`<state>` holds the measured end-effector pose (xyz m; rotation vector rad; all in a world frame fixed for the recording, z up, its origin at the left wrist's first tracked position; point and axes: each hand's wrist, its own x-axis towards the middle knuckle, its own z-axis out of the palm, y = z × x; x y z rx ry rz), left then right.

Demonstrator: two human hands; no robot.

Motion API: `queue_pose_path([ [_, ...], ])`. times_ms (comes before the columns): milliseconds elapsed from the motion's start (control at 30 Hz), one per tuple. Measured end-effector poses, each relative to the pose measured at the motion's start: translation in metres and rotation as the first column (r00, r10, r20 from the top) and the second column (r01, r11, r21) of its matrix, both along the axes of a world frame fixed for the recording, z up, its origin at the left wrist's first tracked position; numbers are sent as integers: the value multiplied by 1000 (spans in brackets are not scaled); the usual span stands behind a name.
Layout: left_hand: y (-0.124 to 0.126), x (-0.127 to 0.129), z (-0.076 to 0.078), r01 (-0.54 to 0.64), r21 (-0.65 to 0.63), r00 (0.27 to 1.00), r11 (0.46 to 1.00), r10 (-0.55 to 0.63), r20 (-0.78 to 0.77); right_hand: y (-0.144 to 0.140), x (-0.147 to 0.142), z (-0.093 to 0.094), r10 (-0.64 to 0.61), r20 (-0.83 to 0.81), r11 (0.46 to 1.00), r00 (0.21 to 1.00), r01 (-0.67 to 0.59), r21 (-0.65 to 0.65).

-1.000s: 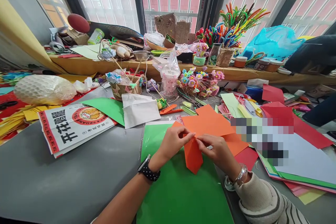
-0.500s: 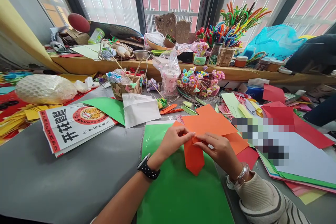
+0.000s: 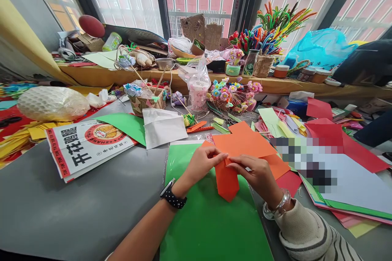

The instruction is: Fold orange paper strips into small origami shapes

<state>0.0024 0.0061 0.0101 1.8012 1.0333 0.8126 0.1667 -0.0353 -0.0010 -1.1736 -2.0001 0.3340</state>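
Note:
A folded orange paper strip [image 3: 227, 183] with a pointed lower end hangs between my hands, over a green sheet in a clear sleeve [image 3: 211, 228]. My left hand [image 3: 206, 164] pinches its upper part between thumb and index finger. From the right, my right hand [image 3: 255, 171] pinches the same fold, its fingertips almost touching the left ones. The fingers hide the fold itself. Just behind them lie larger orange paper sheets [image 3: 245, 143], partly overlapping the green sheet. A watch with a dotted band [image 3: 174, 198] is on my left wrist, and a clear bracelet on my right.
To the left lies a printed paper bag [image 3: 92, 147], beside a white paper piece [image 3: 163, 128]. Coloured paper sheets [image 3: 361, 187] pile up at the right. Behind stand a woven basket [image 3: 147, 104], a bagged cup [image 3: 198, 94] and crocheted flowers [image 3: 226, 94].
The pointed lower end of the orange strip has tilted up very slightly. Both hands stay pinched in nearly the same place.

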Motion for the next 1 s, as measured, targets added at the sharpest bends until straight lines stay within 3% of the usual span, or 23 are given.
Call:
queue_pose_path([
  [500,-1,0,-3,-5,57,1000,998,4,7,0,-4,0,-84,-234,969,969,25,-244],
  [767,-2,1,-2,-1,156,999,988,7,-35,2,-4,0,-135,-365,894,921,-46,-445],
  [1000,-3,2,-3,5,251,997,968,15,-77,2,-4,3,-145,-361,863,921,-60,-501],
])
